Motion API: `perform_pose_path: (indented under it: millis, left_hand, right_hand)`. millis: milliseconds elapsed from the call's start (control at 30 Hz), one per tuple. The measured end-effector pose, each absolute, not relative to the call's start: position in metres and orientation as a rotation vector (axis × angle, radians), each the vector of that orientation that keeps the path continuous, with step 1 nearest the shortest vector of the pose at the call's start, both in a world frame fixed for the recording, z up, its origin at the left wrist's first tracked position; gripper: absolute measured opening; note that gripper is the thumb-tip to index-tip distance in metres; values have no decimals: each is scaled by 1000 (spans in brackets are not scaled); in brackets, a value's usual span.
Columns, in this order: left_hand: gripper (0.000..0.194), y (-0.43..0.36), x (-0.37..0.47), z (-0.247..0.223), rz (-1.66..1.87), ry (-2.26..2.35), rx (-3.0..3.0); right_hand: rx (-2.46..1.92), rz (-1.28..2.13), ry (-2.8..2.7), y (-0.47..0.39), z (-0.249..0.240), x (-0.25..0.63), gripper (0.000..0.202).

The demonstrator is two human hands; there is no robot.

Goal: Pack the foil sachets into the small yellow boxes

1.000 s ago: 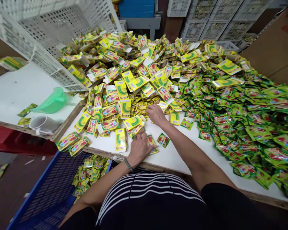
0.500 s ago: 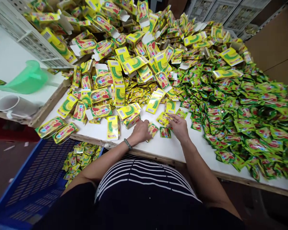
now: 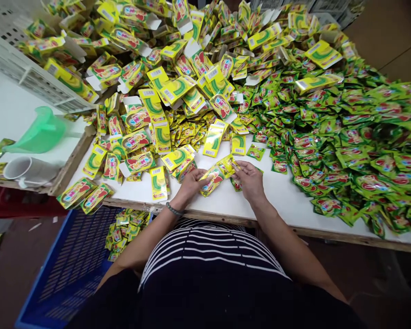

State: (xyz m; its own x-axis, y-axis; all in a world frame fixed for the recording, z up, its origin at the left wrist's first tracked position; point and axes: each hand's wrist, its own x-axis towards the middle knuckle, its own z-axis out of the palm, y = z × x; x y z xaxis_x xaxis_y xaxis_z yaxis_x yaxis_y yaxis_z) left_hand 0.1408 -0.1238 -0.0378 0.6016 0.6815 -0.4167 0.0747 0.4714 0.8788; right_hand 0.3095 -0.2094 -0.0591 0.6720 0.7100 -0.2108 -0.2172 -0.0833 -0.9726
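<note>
My left hand, with a beaded bracelet at the wrist, is closed on the left edge of a yellow-green packet printed with red fruit. Against its upper right end lies a smaller yellow sachet, pinched at the right by the fingers of my right hand. Both are held just above the white tabletop. Another green sachet lies partly hidden under my right hand. Just beyond my left hand are yellow boxes, and a green sachet rests beyond my right hand.
A heap of yellow boxes covers the table's back. Green sachets are piled at the right. A blue crate with sachets stands below the front edge at left. A green scoop and white mug are on the left surface.
My left hand has lifted the packet and moved it against the yellow sachet in my right hand. The view has shifted slightly.
</note>
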Motion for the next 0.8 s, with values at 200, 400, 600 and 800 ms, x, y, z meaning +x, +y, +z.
perform_pose_path:
  millis: [200,400,600,800]
  left_hand:
    - [49,-130,138,-29,524,894,911]
    - [43,-135,131,-33,574,878,1002]
    - [45,-132,129,-29,445,847,1158]
    - [49,-132,125,-19,314,722,794]
  right_hand:
    - [-1521,829,-555,-213,-52,308,29]
    - [-1686,838,-794,-218,-43,314,26]
    - [-1687,859,-871,-212,-31,299,36]
    - [-1621,907,-924,-217,-30,299,36]
